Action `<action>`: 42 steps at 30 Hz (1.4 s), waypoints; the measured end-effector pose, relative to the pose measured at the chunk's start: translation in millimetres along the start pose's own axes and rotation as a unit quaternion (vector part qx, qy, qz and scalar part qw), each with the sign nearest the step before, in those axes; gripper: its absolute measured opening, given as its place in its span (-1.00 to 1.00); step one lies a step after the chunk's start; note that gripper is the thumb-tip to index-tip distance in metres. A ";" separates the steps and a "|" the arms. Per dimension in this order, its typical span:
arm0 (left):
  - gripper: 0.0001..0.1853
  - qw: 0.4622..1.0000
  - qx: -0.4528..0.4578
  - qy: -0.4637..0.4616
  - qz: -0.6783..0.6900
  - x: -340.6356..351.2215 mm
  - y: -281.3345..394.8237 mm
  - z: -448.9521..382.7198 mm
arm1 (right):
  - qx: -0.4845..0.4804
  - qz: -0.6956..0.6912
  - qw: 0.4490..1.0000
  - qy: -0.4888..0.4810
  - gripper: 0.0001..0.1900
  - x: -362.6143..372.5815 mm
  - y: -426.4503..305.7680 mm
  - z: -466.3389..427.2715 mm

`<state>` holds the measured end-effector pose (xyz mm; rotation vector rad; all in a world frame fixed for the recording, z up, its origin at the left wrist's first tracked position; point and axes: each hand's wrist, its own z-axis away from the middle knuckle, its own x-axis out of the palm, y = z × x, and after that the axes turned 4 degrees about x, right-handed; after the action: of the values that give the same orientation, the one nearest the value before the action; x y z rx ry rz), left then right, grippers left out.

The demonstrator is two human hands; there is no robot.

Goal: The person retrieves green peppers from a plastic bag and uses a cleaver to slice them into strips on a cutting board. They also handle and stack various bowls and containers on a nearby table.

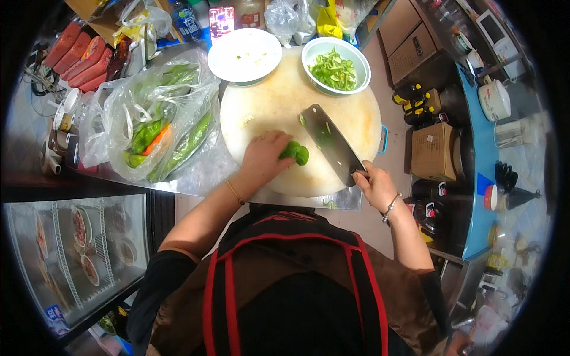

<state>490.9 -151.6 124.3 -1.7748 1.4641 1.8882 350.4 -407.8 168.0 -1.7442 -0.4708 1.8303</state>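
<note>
On the round cutting board (267, 102), my left hand (266, 153) has its fingers around a piece of green pepper (296, 153). My right hand (377, 182) grips the handle of a Chinese cleaver (334, 144). Its wide blade slants over the board's right half, apart from the pepper, with green bits stuck to it. Sliced green pepper (331, 70) fills part of a pale bowl (368, 71) at the board's far right. At the far left sits a white bowl (245, 44) with a few green scraps inside.
Left of the board lies a clear plastic bag (104, 120) of green peppers (182, 142) and an orange-red one (158, 139). A phone (221, 22) and a bottle (185, 20) stand behind. A glass-fronted fridge (80, 253) is at lower left. Cardboard box (433, 149) and dark bottles (416, 107) line the right.
</note>
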 end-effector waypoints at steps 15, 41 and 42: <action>-0.74 0.950 0.073 0.291 0.087 -24.9 16.3 -174.4 | 0.264 -0.330 0.905 0.043 -0.71 -48.8 -32.0 41.4; -0.86 0.863 0.503 -0.014 -0.051 107.2 79.4 1.4 | 0.246 -0.350 0.897 0.110 -0.84 -43.9 -20.4 62.8; -0.87 0.874 0.484 0.023 -0.030 103.1 80.3 -3.9 | 0.249 -0.353 0.895 0.109 -0.84 -44.2 -20.0 62.5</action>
<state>409.5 -244.3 81.1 -1.3059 1.8461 0.7690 291.5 -411.4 220.8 -1.1819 -0.4181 1.0916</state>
